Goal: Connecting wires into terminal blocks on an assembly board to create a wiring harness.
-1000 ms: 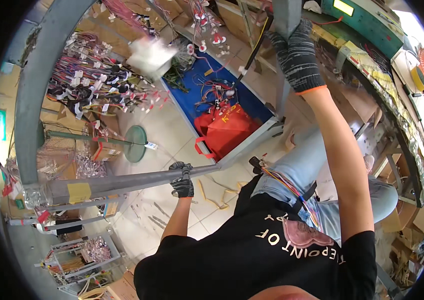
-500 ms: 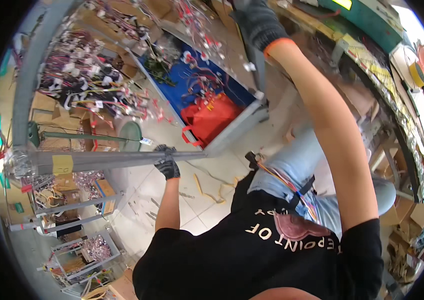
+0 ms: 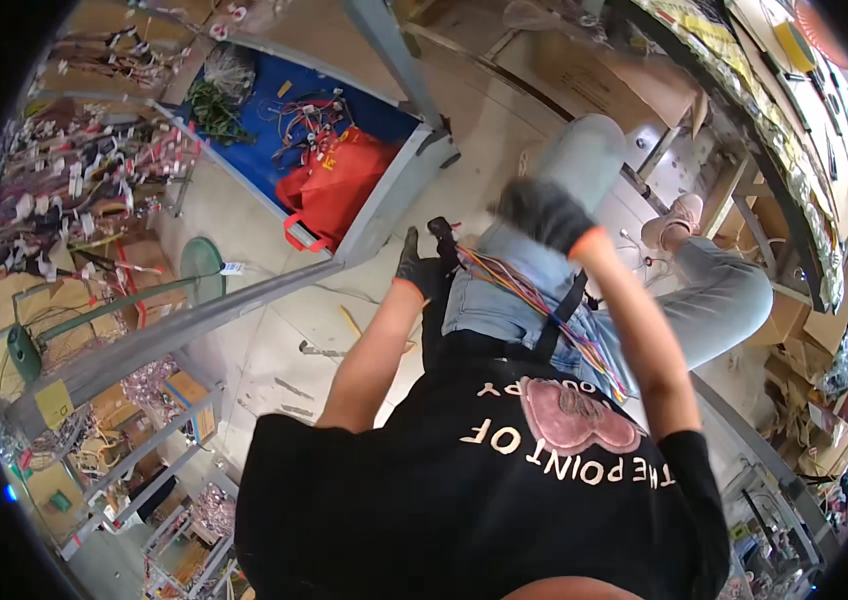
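Note:
A bundle of multicoloured wires (image 3: 534, 297) lies across my lap, over the light blue jeans, with a dark wrapped end near my left knee side. Beside that dark end is my left hand (image 3: 421, 272) in a dark glove, one digit stretched up and apart from the rest. It appears to hold nothing; whether it touches the bundle I cannot tell. My right hand (image 3: 546, 215), gloved with an orange cuff, is above my thigh, just beyond the wires. Motion smears its fingers, and nothing held shows clearly.
A metal-framed cart with a blue tray (image 3: 254, 165) stands ahead left, holding a red bag (image 3: 339, 185), loose wires and green leaves. Racks of hanging wire harnesses (image 3: 84, 180) fill the left. A workbench (image 3: 744, 140) curves along the right, with cardboard boxes (image 3: 609, 85) beneath.
My left hand has let go of the grey metal bar and moved right, beside the wire bundle. My right hand has come down from the far top to above my thigh. The view has shifted.

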### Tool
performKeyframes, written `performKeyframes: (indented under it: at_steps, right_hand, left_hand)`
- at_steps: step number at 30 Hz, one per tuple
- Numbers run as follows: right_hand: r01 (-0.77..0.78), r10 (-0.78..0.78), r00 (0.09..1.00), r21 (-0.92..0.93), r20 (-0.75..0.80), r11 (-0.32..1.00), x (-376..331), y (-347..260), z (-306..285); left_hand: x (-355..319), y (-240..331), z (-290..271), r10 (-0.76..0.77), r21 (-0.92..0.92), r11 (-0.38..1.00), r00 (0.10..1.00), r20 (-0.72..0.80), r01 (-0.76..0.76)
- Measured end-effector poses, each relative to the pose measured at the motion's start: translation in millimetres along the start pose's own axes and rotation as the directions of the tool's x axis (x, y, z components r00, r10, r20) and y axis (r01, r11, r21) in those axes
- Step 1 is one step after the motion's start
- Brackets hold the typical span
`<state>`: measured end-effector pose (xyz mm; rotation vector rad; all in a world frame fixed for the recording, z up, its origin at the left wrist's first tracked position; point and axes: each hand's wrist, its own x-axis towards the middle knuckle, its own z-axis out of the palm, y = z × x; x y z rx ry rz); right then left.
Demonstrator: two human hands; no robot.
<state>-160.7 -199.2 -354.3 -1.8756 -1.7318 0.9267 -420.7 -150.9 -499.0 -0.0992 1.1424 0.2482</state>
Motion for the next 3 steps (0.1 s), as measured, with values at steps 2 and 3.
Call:
performKeyframes:
  at_steps: [2, 3]
  right_hand:
    - [-0.002, -0.001, 0.997, -0.045, -0.080, 0.999, -32.7, 6.8, 32.0]
    - [-0.010, 0.006, 0.995, -0.040, -0.097, 0.999, -32.5, 10.1, 29.1]
  left_hand:
    - [32.3, 21.3, 23.7, -0.018, -0.134, 0.990, 0.986, 0.168, 0.041]
    - [44.6, 32.5, 42.3, 0.022, -0.110, 0.994, 0.987, 0.157, -0.005]
